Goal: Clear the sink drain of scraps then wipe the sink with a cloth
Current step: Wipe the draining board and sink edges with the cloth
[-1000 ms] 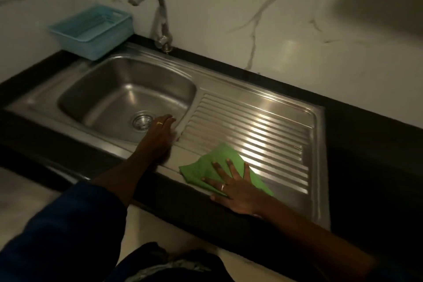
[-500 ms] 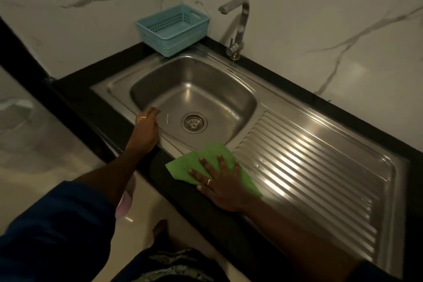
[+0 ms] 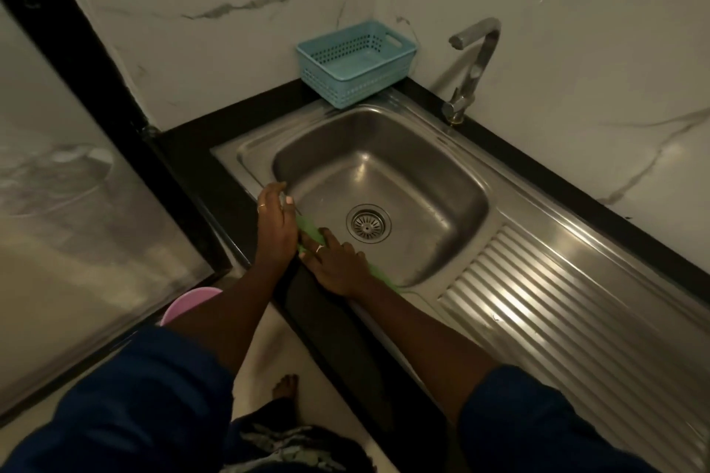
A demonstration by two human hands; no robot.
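Note:
The steel sink (image 3: pixel 453 180) has a round drain strainer (image 3: pixel 368 223) in the middle of its bowl, and no scraps show on it. My right hand (image 3: pixel 334 261) lies flat with spread fingers on a green cloth (image 3: pixel 307 228) at the bowl's near rim. Only slivers of the cloth show around the hand. My left hand (image 3: pixel 274 221) rests on the near-left rim of the bowl, right beside the right hand, fingers bent over the edge.
A light blue plastic basket (image 3: pixel 355 63) stands at the back left of the sink. A steel tap (image 3: pixel 470 69) rises at the back. The ribbed drainboard (image 3: pixel 557 303) stretches to the right. A pink tub (image 3: pixel 188 303) sits on the floor under the black counter edge (image 3: pixel 334 338).
My right hand has slid the green cloth left along the near rim, from the drainboard's corner to beside my left hand. The view has swung left and down.

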